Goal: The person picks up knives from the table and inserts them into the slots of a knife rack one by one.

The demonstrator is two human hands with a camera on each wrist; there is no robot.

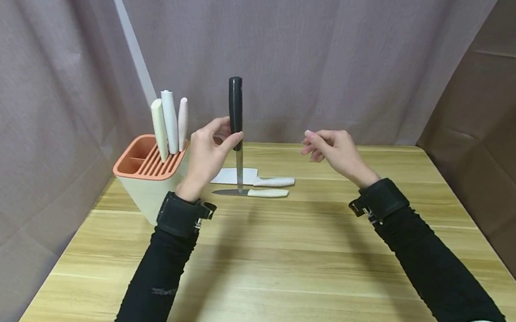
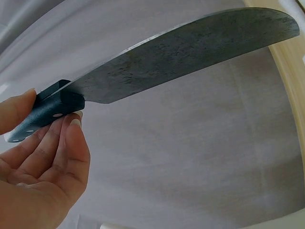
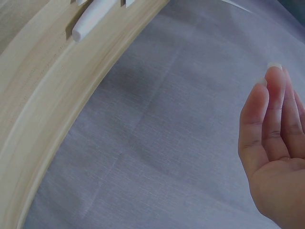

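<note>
My left hand [image 1: 213, 147] pinches a black-handled knife [image 1: 236, 112] upright, handle up and blade tip down, just above the table. In the left wrist view the fingers [image 2: 71, 143] clamp the dark handle [image 2: 45, 112] where the broad grey blade [image 2: 190, 47] begins. My right hand [image 1: 333, 149] hovers a short way to the right of the knife, fingers relaxed, holding nothing; in the right wrist view its straight fingers [image 3: 274, 119] show against the curtain. A cream knife block [image 1: 150, 177] with an orange slotted top stands left of my left hand.
Three white handles [image 1: 170, 122] stick up from the block. Two white-handled knives [image 1: 264, 185] lie flat on the wooden table [image 1: 301, 275] behind the held blade. Grey curtains hang at the back and left, a brown one on the right.
</note>
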